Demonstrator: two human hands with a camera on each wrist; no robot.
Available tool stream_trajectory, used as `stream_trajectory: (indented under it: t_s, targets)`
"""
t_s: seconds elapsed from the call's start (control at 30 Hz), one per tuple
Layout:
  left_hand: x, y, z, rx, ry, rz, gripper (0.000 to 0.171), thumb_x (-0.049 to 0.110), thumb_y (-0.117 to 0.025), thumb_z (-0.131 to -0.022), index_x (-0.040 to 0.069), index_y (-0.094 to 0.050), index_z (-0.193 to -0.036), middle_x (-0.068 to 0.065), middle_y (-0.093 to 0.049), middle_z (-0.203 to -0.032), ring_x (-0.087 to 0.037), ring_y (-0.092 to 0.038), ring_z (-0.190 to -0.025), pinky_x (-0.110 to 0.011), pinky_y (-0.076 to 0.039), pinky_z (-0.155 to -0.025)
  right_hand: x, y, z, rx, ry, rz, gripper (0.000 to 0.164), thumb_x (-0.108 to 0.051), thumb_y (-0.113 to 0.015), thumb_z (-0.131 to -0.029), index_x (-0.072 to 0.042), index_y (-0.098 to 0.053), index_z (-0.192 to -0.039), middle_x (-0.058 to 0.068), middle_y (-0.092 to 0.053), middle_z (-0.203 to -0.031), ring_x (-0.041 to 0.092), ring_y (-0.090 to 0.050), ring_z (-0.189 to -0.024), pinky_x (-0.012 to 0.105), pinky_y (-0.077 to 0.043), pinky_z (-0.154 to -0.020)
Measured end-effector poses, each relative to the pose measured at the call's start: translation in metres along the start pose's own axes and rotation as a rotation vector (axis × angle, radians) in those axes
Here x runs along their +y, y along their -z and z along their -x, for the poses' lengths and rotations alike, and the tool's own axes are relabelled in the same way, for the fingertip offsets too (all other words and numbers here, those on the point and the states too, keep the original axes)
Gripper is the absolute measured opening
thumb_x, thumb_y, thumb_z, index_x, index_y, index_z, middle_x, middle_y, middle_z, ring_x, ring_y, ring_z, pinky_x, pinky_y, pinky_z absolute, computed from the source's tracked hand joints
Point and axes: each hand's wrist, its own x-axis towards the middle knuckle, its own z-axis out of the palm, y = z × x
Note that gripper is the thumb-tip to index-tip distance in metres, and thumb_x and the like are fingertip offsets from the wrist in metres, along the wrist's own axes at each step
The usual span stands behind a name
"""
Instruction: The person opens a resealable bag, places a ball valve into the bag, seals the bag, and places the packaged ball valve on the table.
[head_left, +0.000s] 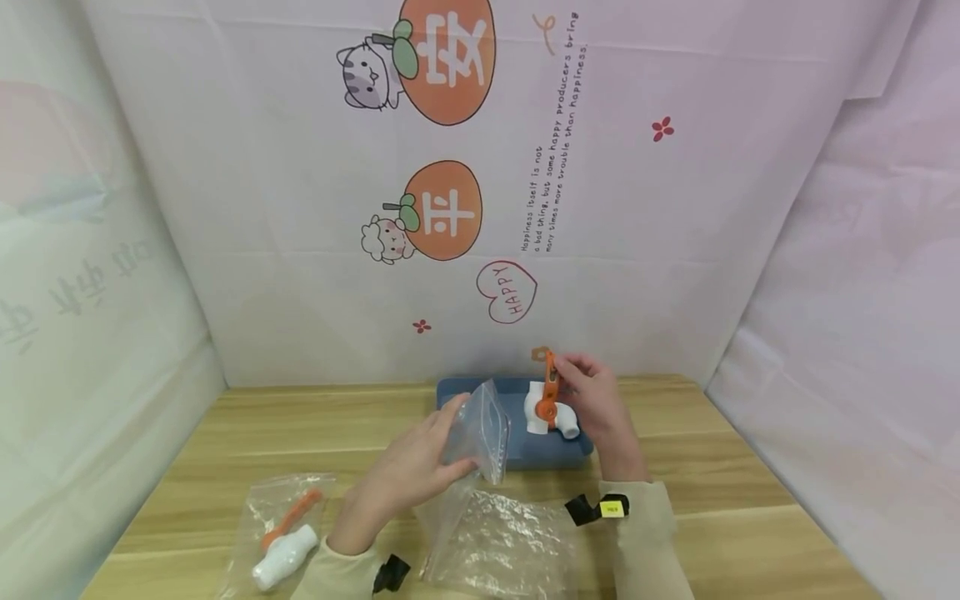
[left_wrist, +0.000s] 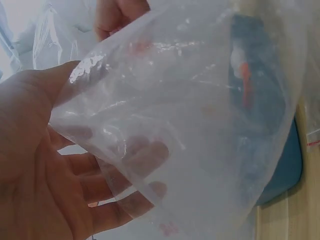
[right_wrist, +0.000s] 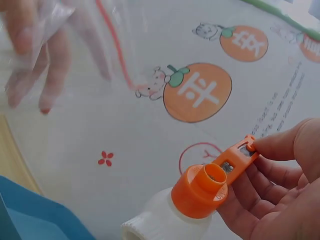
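My right hand point(head_left: 596, 400) pinches the orange handle point(right_wrist: 237, 159) of a white ball valve point(right_wrist: 162, 212) between thumb and fingers, over the blue tray point(head_left: 536, 454). Through the clear plastic, the left wrist view shows another white valve with an orange handle point(left_wrist: 246, 82) lying in that tray. A clear zip bag point(head_left: 483, 433) is in my left hand point(head_left: 412, 462), the thumb on one side and the fingers spread behind the film. Its mouth gapes toward the right hand, and I see nothing inside it.
At the front left of the wooden table point(head_left: 187, 467) lies a clear bag point(head_left: 258, 508) with a white valve point(head_left: 287, 557) and an orange handle point(head_left: 292, 517). Crinkled clear plastic point(head_left: 510, 542) spreads between the forearms. A printed white curtain point(head_left: 322, 317) stands right behind the tray.
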Motion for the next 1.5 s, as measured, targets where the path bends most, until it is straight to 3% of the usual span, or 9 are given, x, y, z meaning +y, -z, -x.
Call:
stream_trajectory:
  t_s: [0.17, 0.43, 0.63, 0.97, 1.37, 1.5]
  targets:
    - [-0.003, -0.004, -0.001, -0.038, 0.016, -0.014, 0.086, 0.045, -0.068, -0.09, 0.017, -0.019, -0.155, -0.016, -0.059, -0.135, -0.029, -0.064, -0.112, -0.043, -0.056, -0.085, -0.014, -0.007, 0.009, -0.004, 0.019, 0.035, 0.02, -0.028, -0.063, -0.096, -0.009, -0.063, -0.104, -0.004, -0.065, -0.091, 0.013, -0.061, -0.077, 0.028, -0.057, -0.073]
    - [-0.006, -0.011, -0.004, -0.07, 0.027, -0.009, 0.086, 0.046, -0.067, -0.09, 0.014, -0.02, -0.155, -0.016, -0.061, -0.132, -0.027, -0.065, -0.111, -0.041, -0.056, -0.083, -0.029, -0.019, 0.026, -0.044, 0.09, 0.006, 0.013, -0.025, -0.063, -0.097, -0.011, -0.064, -0.098, -0.004, -0.067, -0.09, 0.013, -0.063, -0.074, 0.027, -0.056, -0.072]
    - [-0.005, -0.015, -0.006, -0.07, 0.036, -0.011, 0.086, 0.046, -0.068, -0.089, 0.015, -0.021, -0.154, -0.014, -0.064, -0.126, -0.025, -0.067, -0.106, -0.035, -0.055, -0.075, -0.04, -0.026, 0.038, -0.04, 0.14, -0.081, 0.009, -0.023, -0.061, -0.098, -0.016, -0.065, -0.095, -0.004, -0.066, -0.091, 0.012, -0.06, -0.078, 0.025, -0.055, -0.069]
    - [-0.002, -0.016, -0.006, -0.076, 0.038, 0.015, 0.086, 0.046, -0.069, -0.089, 0.016, -0.021, -0.154, -0.013, -0.065, -0.125, -0.026, -0.067, -0.106, -0.04, -0.056, -0.08, -0.044, -0.042, 0.049, -0.016, 0.161, -0.218, 0.008, -0.018, -0.061, -0.097, -0.017, -0.066, -0.091, -0.004, -0.067, -0.09, 0.01, -0.06, -0.076, 0.021, -0.053, -0.065]
    - [0.006, -0.017, -0.008, 0.074, -0.002, 0.085, 0.082, 0.042, -0.07, -0.089, 0.015, -0.026, -0.153, -0.004, -0.068, -0.114, -0.015, -0.066, -0.096, -0.028, -0.054, -0.075, -0.042, -0.06, 0.055, -0.055, 0.178, -0.36, 0.011, -0.021, -0.059, -0.098, -0.017, -0.065, -0.09, -0.004, -0.064, -0.08, 0.009, -0.06, -0.065, 0.021, -0.054, -0.059]
    - [0.008, -0.018, -0.009, 0.083, -0.025, 0.134, 0.083, 0.037, -0.072, -0.089, 0.014, -0.025, -0.153, -0.008, -0.064, -0.124, -0.017, -0.066, -0.102, -0.027, -0.056, -0.078, -0.041, -0.063, 0.056, -0.079, 0.175, -0.387, 0.012, -0.023, -0.059, -0.098, -0.015, -0.065, -0.091, -0.002, -0.064, -0.08, 0.01, -0.062, -0.064, 0.022, -0.056, -0.06]
